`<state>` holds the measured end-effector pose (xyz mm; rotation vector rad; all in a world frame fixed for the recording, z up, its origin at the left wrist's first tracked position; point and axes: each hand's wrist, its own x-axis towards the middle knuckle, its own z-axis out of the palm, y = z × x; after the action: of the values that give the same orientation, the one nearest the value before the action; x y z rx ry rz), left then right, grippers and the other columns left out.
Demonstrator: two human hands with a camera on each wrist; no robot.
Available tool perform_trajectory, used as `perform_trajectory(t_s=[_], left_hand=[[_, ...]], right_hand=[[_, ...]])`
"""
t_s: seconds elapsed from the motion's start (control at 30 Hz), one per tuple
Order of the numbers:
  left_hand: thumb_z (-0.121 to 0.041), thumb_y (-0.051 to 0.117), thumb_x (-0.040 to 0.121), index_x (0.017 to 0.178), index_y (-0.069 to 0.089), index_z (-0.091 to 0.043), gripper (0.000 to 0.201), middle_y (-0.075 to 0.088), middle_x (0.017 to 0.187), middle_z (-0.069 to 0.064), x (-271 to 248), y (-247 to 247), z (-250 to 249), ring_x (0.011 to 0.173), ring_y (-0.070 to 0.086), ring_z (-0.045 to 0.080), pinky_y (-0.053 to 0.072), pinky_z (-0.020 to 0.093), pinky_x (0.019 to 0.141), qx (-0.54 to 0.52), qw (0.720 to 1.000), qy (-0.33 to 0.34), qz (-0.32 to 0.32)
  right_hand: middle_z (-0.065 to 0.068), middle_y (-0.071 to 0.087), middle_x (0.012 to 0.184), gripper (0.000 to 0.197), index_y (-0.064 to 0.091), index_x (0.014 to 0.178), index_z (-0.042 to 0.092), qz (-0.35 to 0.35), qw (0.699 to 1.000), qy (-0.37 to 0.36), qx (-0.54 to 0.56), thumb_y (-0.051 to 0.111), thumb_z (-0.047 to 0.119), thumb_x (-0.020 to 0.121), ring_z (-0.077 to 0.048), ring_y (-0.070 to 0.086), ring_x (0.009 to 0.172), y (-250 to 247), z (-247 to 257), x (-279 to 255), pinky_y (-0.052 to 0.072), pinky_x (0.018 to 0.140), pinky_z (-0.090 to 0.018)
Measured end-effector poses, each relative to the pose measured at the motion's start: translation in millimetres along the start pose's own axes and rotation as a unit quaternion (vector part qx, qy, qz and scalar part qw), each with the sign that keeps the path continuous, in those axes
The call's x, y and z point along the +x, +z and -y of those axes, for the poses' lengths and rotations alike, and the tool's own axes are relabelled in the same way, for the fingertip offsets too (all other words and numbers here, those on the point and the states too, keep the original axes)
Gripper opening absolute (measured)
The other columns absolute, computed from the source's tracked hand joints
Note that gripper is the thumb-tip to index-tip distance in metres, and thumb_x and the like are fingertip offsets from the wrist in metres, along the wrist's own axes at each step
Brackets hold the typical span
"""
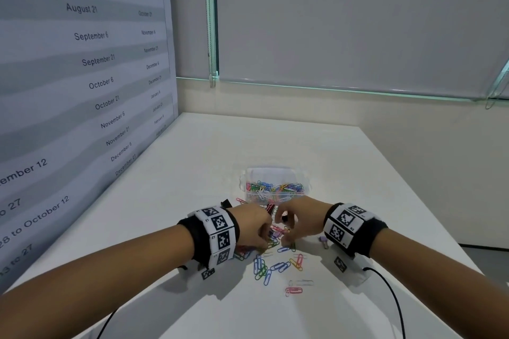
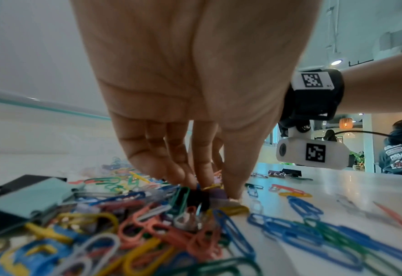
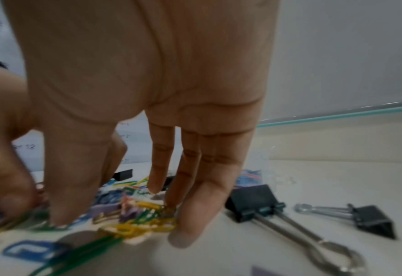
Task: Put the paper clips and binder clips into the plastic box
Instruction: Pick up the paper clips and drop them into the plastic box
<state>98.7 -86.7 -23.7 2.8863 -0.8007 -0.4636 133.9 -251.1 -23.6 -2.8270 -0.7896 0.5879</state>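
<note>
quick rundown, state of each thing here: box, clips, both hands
plastic box: open, upright, partly filled with paper clips
loose paper clips: scattered on the table, outside the box
black binder clips: lying on the table, outside the box
left hand: fingertips down in the pile, pinching clips
right hand: fingers curled down onto the pile, gathering clips

Paper clips (image 1: 278, 264): multicoloured, scattered flat on the white table.
Binder clips (image 3: 254, 201): black, beside the pile.
Plastic box (image 1: 275, 184): clear, open, upright, partly filled.
</note>
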Motion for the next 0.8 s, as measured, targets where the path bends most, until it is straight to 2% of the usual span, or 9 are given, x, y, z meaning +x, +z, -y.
perform_trajectory(t_s=[0.1, 0.17, 0.23, 0.3, 0.4, 0.53, 0.6, 0.7, 0.8], left_hand=[[-0.011, 0.052, 0.085, 0.089, 0.066, -0.002, 0.017, 0.063, 0.084, 0.013, -1.2, -3.5, 2.1, 0.073, 0.051, 0.021, 0.044, 0.031, 0.07, 0.0, 1.0, -0.002, -0.018], [-0.008, 0.051, 0.086, 0.096, 0.065, -0.004, 0.018, 0.066, 0.093, 0.012, -3.2, -4.5, 3.5, 0.081, 0.056, 0.023, 0.046, 0.031, 0.075, -0.006, 1.0, 0.003, -0.015], [-0.017, 0.058, 0.087, 0.105, 0.063, -0.008, 0.021, 0.067, 0.103, 0.009, -5.9, -2.4, 3.6, 0.092, 0.06, 0.023, 0.044, 0.028, 0.074, -0.008, 1.0, 0.015, -0.008], [-0.026, 0.064, 0.085, 0.107, 0.06, -0.011, 0.027, 0.066, 0.104, 0.008, -7.8, 1.4, 4.0, 0.092, 0.058, 0.023, 0.038, 0.024, 0.069, -0.001, 1.0, 0.028, -0.003], [-0.025, 0.066, 0.083, 0.104, 0.059, -0.013, 0.025, 0.065, 0.103, 0.008, -7.8, 4.8, 6.1, 0.087, 0.055, 0.022, 0.035, 0.024, 0.069, 0.004, 0.999, 0.04, -0.004], [-0.018, 0.063, 0.084, 0.099, 0.064, -0.013, 0.016, 0.065, 0.104, 0.008, -7.8, 5.9, 6.1, 0.095, 0.058, 0.025, 0.037, 0.025, 0.071, -0.004, 0.999, 0.047, -0.009], [-0.018, 0.062, 0.083, 0.098, 0.064, -0.013, 0.016, 0.065, 0.099, 0.006, -7.1, 7.1, 6.2, 0.088, 0.056, 0.022, 0.037, 0.025, 0.07, -0.011, 0.999, 0.041, -0.008], [-0.019, 0.061, 0.083, 0.1, 0.062, -0.014, 0.018, 0.059, 0.088, 0.0, -4.4, 9.3, 5.5, 0.08, 0.051, 0.017, 0.041, 0.028, 0.07, -0.02, 1.0, 0.022, -0.011], [-0.018, 0.058, 0.086, 0.107, 0.06, -0.012, 0.022, 0.064, 0.1, 0.008, -1.3, 8.6, 2.6, 0.085, 0.053, 0.021, 0.041, 0.029, 0.072, -0.004, 1.0, 0.021, -0.007]], right_hand=[[-0.002, 0.061, 0.09, 0.025, 0.057, 0.092, 0.019, 0.0, 1.0, -0.023, -0.02, 0.074, 0.028, 0.075, -0.015, 0.052, 0.079, 4.2, 5.8, 1.9, 0.043, 0.073, -0.026], [-0.004, 0.064, 0.091, 0.019, 0.062, 0.09, 0.015, -0.002, 1.0, -0.018, -0.023, 0.072, 0.023, 0.076, -0.015, 0.053, 0.079, 3.8, 6.6, 2.4, 0.046, 0.073, -0.027], [-0.001, 0.064, 0.084, 0.012, 0.062, 0.083, 0.017, -0.004, 1.0, -0.01, -0.015, 0.071, 0.021, 0.075, -0.013, 0.056, 0.076, 2.5, 5.8, 1.4, 0.05, 0.075, -0.029], [-0.001, 0.065, 0.081, 0.008, 0.062, 0.081, 0.016, -0.003, 1.0, 0.005, 0.008, 0.069, 0.018, 0.077, -0.013, 0.059, 0.067, 0.7, 3.1, -0.3, 0.053, 0.07, -0.027], [-0.001, 0.065, 0.079, 0.008, 0.06, 0.08, 0.015, -0.005, 0.999, 0.026, 0.033, 0.067, 0.016, 0.077, -0.01, 0.058, 0.056, -2.5, -4.6, -6.1, 0.05, 0.058, -0.021], [0.008, 0.055, 0.07, 0.019, 0.051, 0.07, 0.02, -0.039, 0.998, 0.045, 0.032, 0.067, 0.01, 0.073, -0.003, 0.053, 0.053, -4.8, -20.5, -17.5, 0.048, 0.055, -0.018], [0.007, 0.057, 0.07, 0.022, 0.049, 0.069, 0.021, -0.043, 0.996, 0.058, 0.047, 0.066, 0.007, 0.074, -0.003, 0.054, 0.048, -4.6, -28.9, -23.1, 0.048, 0.049, -0.017], [0.005, 0.057, 0.074, 0.02, 0.051, 0.076, 0.021, -0.033, 0.995, 0.076, 0.061, 0.065, 0.008, 0.076, -0.007, 0.054, 0.048, -3.7, -37.8, -29.3, 0.048, 0.045, -0.019], [0.006, 0.057, 0.076, 0.012, 0.054, 0.078, 0.021, -0.031, 0.995, 0.079, 0.054, 0.063, 0.013, 0.077, -0.008, 0.052, 0.049, -4.9, -39.7, -30.7, 0.045, 0.045, -0.018]])
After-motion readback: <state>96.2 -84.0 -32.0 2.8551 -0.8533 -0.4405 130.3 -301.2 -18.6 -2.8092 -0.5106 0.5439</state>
